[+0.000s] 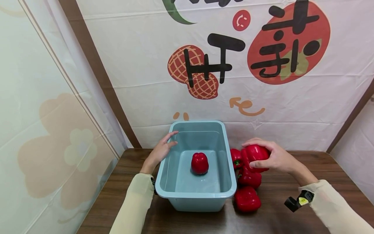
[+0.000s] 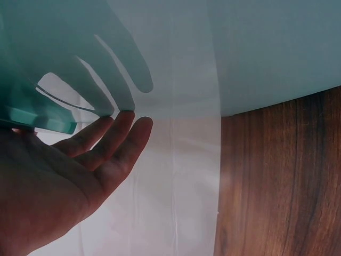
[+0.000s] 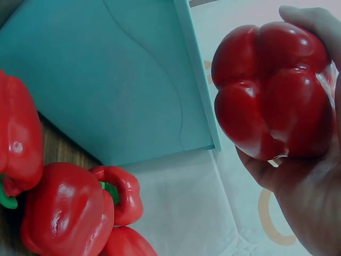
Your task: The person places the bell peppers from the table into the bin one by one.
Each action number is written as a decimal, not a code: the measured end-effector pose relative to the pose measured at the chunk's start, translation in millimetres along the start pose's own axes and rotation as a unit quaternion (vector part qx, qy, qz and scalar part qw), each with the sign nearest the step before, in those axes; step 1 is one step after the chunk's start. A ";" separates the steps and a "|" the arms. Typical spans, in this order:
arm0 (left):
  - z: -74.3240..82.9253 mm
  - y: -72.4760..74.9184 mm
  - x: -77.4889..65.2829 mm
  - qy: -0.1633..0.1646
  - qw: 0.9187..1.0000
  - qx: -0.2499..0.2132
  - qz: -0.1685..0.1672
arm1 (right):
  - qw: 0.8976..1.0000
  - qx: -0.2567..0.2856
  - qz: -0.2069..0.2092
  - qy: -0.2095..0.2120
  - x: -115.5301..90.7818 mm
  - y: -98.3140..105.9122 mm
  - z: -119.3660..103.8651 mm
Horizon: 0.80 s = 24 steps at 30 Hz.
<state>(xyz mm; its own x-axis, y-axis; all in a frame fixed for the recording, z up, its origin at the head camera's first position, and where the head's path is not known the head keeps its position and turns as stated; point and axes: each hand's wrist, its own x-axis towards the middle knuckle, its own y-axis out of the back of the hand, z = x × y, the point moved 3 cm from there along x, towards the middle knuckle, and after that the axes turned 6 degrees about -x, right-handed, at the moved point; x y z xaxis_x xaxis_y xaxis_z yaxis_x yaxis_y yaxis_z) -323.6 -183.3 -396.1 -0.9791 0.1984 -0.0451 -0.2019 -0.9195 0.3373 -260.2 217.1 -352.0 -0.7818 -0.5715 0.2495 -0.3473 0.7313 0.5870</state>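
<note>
My right hand (image 1: pixel 279 159) grips a red bell pepper (image 1: pixel 257 153), raised above other peppers to the right of a light blue plastic bin (image 1: pixel 195 195). The right wrist view shows the lobed end of that held bell pepper (image 3: pixel 269 90), with fingers and thumb around its sides. A single red bell pepper (image 1: pixel 200 163) sits on the bin's floor. At the bin's left side is my left hand (image 1: pixel 159 152), thumb and index finger spread over the rim. In the left wrist view its other fingers (image 2: pixel 130 141) extend loosely against the outer wall, which mirrors them.
Several red bell peppers (image 1: pixel 247 199) lie on the dark wooden table (image 1: pixel 280 211), close along the bin's right side. A white printed cloth (image 1: pixel 140 81) hangs right behind the bin, and another cloth panel (image 1: pixel 52 136) stands to the left.
</note>
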 end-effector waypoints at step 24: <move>1.4 -0.4 -2.1 0.006 1.000 0.002 -0.001 | 1.000 0.001 0.005 0.025 12.1 -2.3 -9.9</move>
<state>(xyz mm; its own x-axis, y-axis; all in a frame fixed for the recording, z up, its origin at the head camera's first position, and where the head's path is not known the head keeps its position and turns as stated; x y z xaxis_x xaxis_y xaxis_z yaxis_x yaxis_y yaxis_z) -321.5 -182.9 -394.9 -0.9787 0.1969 -0.0574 -0.2046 -0.9173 0.3416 -263.8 204.8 -342.7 -0.7589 -0.5814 0.2933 -0.3407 0.7384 0.5820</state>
